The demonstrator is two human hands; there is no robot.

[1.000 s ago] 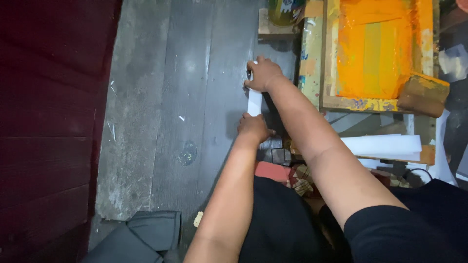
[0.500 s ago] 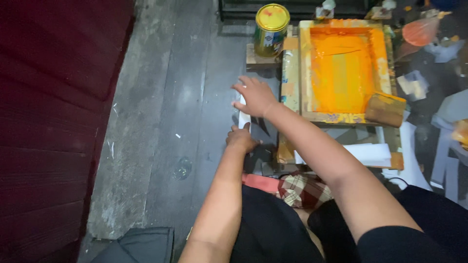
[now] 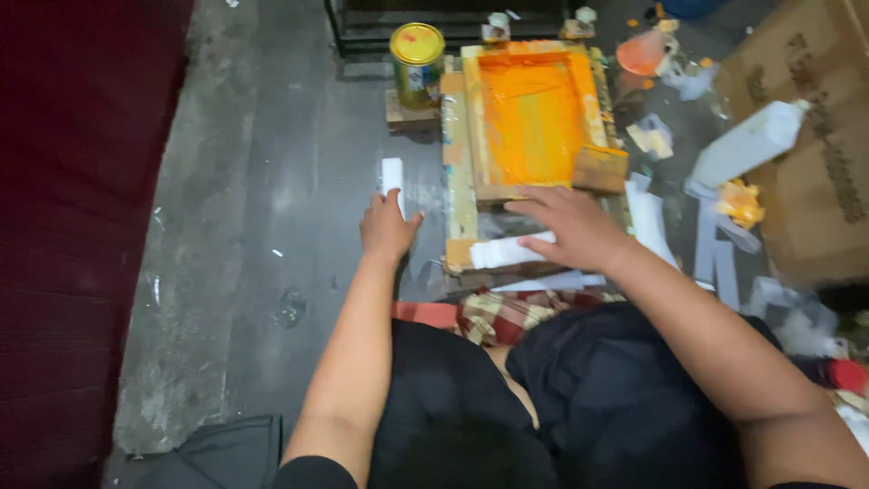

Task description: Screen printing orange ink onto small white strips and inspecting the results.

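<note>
Grey floor [image 3: 272,181]: left hand [image 3: 387,226] grips white strip [image 3: 393,177].

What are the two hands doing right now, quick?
Left hand: rests on a white strip lying on the floor; whether the fingers grip it cannot be told.
Right hand: open, fingers spread over a white roll, holding nothing.

orange screen frame [image 3: 534,113], yellow-lidded can [image 3: 417,56], plaid cloth [image 3: 507,312]
</note>
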